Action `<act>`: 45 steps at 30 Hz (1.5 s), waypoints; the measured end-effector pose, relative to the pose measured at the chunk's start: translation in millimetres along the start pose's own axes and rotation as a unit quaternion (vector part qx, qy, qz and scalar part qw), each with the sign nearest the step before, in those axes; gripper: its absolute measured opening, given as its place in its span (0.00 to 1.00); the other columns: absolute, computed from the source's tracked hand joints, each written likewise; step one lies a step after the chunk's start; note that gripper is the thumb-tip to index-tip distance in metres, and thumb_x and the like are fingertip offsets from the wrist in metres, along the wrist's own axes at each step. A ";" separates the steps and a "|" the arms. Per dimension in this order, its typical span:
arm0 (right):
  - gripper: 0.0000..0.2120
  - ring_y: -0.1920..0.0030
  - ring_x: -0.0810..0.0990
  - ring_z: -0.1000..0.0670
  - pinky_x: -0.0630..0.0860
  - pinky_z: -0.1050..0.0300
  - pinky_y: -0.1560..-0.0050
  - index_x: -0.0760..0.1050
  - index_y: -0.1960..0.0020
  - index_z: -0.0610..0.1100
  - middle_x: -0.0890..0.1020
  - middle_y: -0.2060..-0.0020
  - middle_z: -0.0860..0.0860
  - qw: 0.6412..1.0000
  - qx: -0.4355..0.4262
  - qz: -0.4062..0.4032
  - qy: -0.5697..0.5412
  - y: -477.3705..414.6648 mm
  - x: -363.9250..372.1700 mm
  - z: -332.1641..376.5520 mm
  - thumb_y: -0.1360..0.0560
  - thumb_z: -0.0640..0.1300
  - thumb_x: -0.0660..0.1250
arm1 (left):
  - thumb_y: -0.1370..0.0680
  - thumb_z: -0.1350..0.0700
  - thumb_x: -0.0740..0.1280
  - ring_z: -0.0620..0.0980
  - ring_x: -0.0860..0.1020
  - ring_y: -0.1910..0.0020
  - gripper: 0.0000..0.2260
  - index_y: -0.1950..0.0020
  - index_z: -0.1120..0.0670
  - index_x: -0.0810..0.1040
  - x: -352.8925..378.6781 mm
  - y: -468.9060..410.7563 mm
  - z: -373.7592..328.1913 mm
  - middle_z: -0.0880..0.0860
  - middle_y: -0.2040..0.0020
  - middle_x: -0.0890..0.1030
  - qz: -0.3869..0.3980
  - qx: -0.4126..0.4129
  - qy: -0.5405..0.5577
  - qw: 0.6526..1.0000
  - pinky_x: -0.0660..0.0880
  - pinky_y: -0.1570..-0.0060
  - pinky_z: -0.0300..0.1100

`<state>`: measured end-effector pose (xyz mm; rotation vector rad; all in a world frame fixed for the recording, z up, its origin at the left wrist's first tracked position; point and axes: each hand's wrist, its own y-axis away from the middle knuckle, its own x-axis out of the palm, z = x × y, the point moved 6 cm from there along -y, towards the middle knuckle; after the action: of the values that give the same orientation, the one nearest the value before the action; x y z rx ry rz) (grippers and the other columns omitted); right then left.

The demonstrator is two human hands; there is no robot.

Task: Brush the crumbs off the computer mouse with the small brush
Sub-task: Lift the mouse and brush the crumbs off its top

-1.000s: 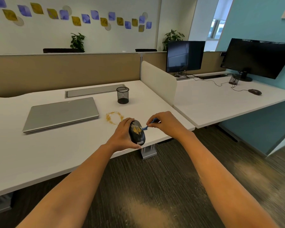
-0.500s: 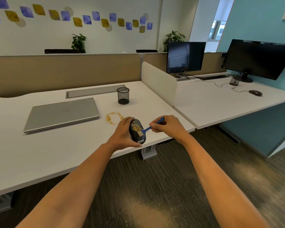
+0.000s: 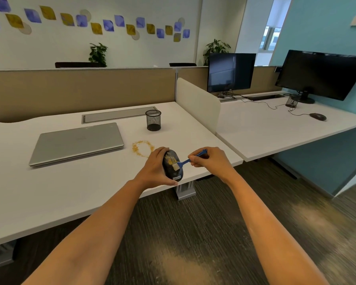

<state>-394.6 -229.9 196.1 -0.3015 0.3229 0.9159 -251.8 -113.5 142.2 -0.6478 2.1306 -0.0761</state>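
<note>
A black computer mouse (image 3: 170, 171) with yellow crumbs on its top is held tilted above the desk's front edge by my left hand (image 3: 154, 168), which wraps its left side. My right hand (image 3: 209, 160) pinches the blue handle of a small brush (image 3: 190, 160). The brush's white bristles rest on the mouse's upper surface, beside the crumbs.
A ring of yellow crumbs (image 3: 142, 148) lies on the white desk (image 3: 70, 188). A closed grey laptop (image 3: 76, 142) sits to the left and a black mesh pen cup (image 3: 153, 120) behind. A white divider (image 3: 197, 103) separates the neighbouring desk with monitors and a wired mouse (image 3: 318, 116).
The brush tip moved from beside the mouse onto its top and down across the crumbs. My right hand shifted slightly right; the left hand kept holding the mouse.
</note>
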 end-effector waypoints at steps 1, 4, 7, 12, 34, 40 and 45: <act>0.07 0.59 0.83 0.53 0.80 0.65 0.55 0.81 0.51 0.42 0.84 0.60 0.46 1.000 0.003 -0.015 0.001 -0.1 -5.0 -1.6 0.27 0.43 0.70 | 0.41 0.44 0.78 0.51 0.58 0.31 0.49 0.28 0.54 0.56 -0.4 0.3 0.8 0.54 0.29 0.59 0.000 0.000 -0.003 1.000 0.59 0.34 0.41; 0.06 0.60 0.83 0.54 0.79 0.68 0.56 0.80 0.53 0.44 0.84 0.61 0.47 0.998 -0.002 -0.059 -0.001 -0.3 -15.5 -1.0 0.28 0.45 0.70 | 0.40 0.46 0.79 0.51 0.58 0.31 0.48 0.28 0.54 0.55 0.5 2.1 3.7 0.54 0.29 0.59 0.001 -0.003 -0.009 1.000 0.58 0.33 0.42; 0.04 0.60 0.84 0.55 0.80 0.67 0.57 0.81 0.54 0.46 0.85 0.61 0.48 0.999 -0.005 -0.026 -0.031 0.2 -7.2 3.9 0.28 0.44 0.70 | 0.40 0.46 0.79 0.51 0.58 0.31 0.48 0.28 0.54 0.55 3.4 3.2 2.8 0.54 0.29 0.59 0.005 -0.001 -0.006 1.000 0.59 0.33 0.43; 0.03 0.62 0.83 0.55 0.78 0.70 0.62 0.81 0.55 0.46 0.84 0.61 0.47 1.000 0.007 0.019 -0.022 0.9 -2.3 0.6 0.28 0.42 0.71 | 0.40 0.46 0.79 0.51 0.58 0.31 0.48 0.28 0.54 0.55 4.2 5.0 -0.3 0.54 0.29 0.59 0.003 0.007 -0.001 1.000 0.59 0.34 0.41; 0.05 0.57 0.78 0.61 0.71 0.78 0.60 0.82 0.53 0.49 0.82 0.57 0.54 0.978 -0.067 0.067 0.185 25.0 -12.9 9.6 0.27 0.43 0.69 | 0.41 0.42 0.77 0.49 0.57 0.30 0.49 0.28 0.51 0.54 32.7 15.6 -7.7 0.51 0.28 0.58 0.007 0.022 -0.021 1.000 0.57 0.34 0.40; 0.07 0.55 0.77 0.61 0.70 0.80 0.55 0.81 0.50 0.45 0.83 0.52 0.51 0.982 -0.093 -0.020 0.162 28.9 -24.5 12.6 0.27 0.42 0.68 | 0.42 0.41 0.77 0.50 0.59 0.31 0.48 0.29 0.51 0.55 42.3 16.8 -17.6 0.52 0.29 0.59 0.012 0.033 -0.021 0.999 0.58 0.34 0.41; 0.08 0.53 0.77 0.59 0.70 0.76 0.56 0.81 0.48 0.44 0.83 0.49 0.50 0.978 -0.084 -0.015 0.192 31.1 -20.4 6.7 0.26 0.42 0.67 | 0.42 0.40 0.76 0.49 0.59 0.32 0.48 0.29 0.50 0.56 50.0 15.5 -28.5 0.51 0.30 0.60 0.008 0.046 -0.015 0.999 0.58 0.35 0.39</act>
<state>-430.5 -224.2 206.7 -0.6404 0.5965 0.8536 -304.1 -128.9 118.1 -0.5737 2.0910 -0.1533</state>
